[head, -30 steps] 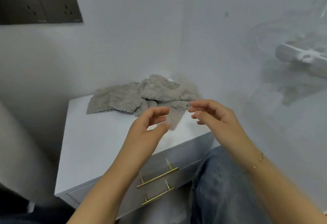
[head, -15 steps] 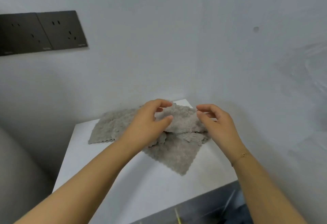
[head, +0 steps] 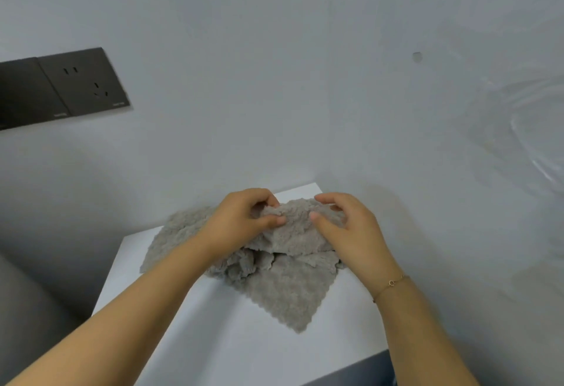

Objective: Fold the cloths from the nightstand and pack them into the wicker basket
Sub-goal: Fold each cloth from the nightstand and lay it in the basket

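**Both hands on the top cloth, at the far right corner of the nightstand**

The left hand [head: 241, 220] and the right hand [head: 345, 227] are both on the top grey fluffy cloth [head: 293, 230] of the pile. Each hand pinches its raised upper edge betw. thumb and curled fingers, so both are closed on the fabric. The thumbs point toward each other and are near but apart.

The pile of grey fluffy cloths with scalloped edges [head: 283, 294] lies on the white nightstand top [head: 232, 352], at its far right corner, close to the wall. One corner of a lower cloth points toward the person; another cloth spreads to the left, behind the left forearm.

The held edge runs approx. left to right, across the view, w/ one hand at each side of its middle. Neither hand is clearly nearer. In my judgement the next move is to lift this cloth free of the pile, and the hands prob. must slide apart along that edge to open it. The wicker basket is not in view.
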Demonstrator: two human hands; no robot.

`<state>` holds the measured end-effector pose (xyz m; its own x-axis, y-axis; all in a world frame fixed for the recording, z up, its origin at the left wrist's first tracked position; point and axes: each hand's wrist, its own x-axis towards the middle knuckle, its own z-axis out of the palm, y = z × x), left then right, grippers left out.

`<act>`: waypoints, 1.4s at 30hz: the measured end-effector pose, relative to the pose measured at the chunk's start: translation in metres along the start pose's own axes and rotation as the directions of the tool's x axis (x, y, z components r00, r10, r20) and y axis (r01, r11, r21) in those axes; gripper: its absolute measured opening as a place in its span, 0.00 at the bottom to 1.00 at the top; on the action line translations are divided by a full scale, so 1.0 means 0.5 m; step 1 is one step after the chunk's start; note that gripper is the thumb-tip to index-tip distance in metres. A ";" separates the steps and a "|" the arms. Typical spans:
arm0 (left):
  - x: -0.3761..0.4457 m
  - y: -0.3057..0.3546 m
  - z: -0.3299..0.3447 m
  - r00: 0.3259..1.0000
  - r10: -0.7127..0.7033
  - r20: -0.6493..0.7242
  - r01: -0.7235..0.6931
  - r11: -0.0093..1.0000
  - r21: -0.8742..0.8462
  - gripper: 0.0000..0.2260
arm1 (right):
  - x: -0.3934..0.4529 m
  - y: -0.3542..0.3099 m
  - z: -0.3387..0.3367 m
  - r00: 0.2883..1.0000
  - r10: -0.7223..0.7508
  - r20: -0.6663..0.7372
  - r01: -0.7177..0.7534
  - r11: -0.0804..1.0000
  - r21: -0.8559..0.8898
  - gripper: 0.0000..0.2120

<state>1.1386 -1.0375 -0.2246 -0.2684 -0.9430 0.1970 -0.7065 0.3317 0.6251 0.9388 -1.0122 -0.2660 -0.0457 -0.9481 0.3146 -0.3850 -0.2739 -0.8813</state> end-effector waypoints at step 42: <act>-0.290 -0.091 -0.416 0.845 -0.180 -0.504 -0.089 0.882 -0.463 0.05 | 0.021 -0.316 0.038 0.972 -0.173 0.161 0.103 0.924 0.369 0.19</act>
<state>1.3462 -0.9219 -0.1244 0.2299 -0.8707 0.4347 -0.2956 0.3630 0.8836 1.0169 -0.9820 -0.1301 0.1705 -0.9001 0.4010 -0.0201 -0.4100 -0.9119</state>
